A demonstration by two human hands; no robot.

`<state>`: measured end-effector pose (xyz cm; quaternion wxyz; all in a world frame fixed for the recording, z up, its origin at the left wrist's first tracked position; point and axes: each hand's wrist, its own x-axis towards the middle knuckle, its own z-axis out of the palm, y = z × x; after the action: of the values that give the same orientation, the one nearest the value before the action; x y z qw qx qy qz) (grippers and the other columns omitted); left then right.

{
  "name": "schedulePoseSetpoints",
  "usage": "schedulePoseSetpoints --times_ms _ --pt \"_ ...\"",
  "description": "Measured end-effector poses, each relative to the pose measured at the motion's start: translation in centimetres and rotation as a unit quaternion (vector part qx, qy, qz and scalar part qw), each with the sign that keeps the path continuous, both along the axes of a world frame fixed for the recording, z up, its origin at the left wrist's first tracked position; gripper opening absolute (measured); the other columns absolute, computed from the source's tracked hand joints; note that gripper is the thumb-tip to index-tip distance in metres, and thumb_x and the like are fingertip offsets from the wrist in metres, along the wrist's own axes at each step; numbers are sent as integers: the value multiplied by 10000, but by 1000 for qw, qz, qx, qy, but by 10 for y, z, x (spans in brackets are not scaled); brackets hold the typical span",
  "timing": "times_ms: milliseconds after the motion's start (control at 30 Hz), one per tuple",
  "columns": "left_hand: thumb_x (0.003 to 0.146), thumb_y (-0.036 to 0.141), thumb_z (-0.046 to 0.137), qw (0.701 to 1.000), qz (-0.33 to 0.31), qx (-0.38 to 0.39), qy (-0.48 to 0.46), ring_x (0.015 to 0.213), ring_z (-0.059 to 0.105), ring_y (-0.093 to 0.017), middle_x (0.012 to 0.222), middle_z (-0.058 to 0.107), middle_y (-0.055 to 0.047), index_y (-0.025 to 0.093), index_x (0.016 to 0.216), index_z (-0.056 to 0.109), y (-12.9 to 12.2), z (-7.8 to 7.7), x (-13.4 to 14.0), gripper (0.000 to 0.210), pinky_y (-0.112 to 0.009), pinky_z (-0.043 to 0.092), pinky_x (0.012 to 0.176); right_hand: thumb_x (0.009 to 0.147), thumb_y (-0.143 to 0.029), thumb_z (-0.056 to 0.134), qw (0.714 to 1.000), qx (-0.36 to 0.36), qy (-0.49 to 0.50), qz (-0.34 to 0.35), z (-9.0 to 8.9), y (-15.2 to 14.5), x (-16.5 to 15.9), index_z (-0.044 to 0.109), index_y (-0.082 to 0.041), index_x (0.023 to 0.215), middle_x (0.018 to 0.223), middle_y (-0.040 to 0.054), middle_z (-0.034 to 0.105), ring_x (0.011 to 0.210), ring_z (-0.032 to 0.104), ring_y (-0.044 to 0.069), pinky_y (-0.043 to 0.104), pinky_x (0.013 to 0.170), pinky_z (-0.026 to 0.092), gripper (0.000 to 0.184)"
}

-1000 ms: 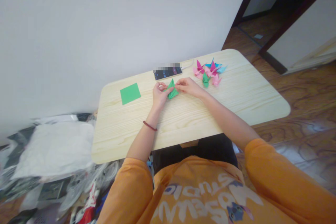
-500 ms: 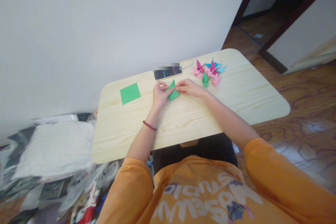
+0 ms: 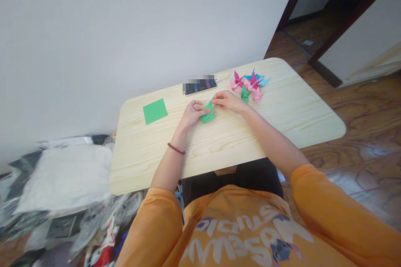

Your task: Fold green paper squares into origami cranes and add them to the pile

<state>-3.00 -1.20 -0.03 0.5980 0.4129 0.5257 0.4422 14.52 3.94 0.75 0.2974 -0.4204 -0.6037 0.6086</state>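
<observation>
Both the left hand (image 3: 192,114) and the right hand (image 3: 228,101) are at a small, pointed, folded piece of green paper (image 3: 209,117), over the middle of a pale wood-grain table (image 3: 150,146) with rounded corners. The left hand is partly closed on the paper's left side, its thumb laid across the front and its fingers curled; how far these reach behind the paper cannot be told. The right hand is nearly closed, thumb and forefinger together at the paper's far tip. To the left lies a flat square sheet of green paper (image 3: 155,111), well apart from the hands. Just beyond the hands, near the table's far edge, is a dark-screened phone (image 3: 200,86), with a thin white cable (image 3: 225,76) at its right end. Farther right sits a close group of folded paper birds in magenta, light pink and blue (image 3: 250,83), with a green paper bird (image 3: 244,94) on its near side, just beyond the right wrist. A dark red beaded bracelet (image 3: 176,149) circles the left forearm, below an orange sleeve (image 3: 159,208).
</observation>
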Motion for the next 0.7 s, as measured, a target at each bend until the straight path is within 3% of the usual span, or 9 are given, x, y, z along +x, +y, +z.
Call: schedulePoseSetpoints --times_ms 200,367,500,700 --pt "489 132 861 1000 0 -10 -1 516 614 -134 559 633 58 198 836 456 -1 1 1 537 -246 460 553 786 -170 667 997 9 10 -70 0 5 2 601 -138 666 520 -40 504 449 388 44 173 408 268 140" --pt "501 170 858 997 63 30 -24 527 623 -126 609 672 45 204 827 457 2 -5 4 518 -251 485 574 816 -174 638 993 -9 34 -108 3 1 -2 607 -134 690 589 -17 560 479 442 51 173 423 314 135" --pt "492 229 870 987 124 90 -40 565 642 -120 649 691 33 196 817 487 5 -9 5 504 -251 509 619 817 -275 668 996 -25 38 -72 3 -5 -8 625 -132 700 644 21 628 531 536 79 178 433 365 190" --pt "420 240 905 975 181 125 -41 610 670 -139 721 703 11 195 855 538 7 -8 4 571 -266 528 643 661 -280 803 999 -20 25 -16 -1 -7 -10 645 -131 680 570 9 629 498 524 72 176 448 366 218"
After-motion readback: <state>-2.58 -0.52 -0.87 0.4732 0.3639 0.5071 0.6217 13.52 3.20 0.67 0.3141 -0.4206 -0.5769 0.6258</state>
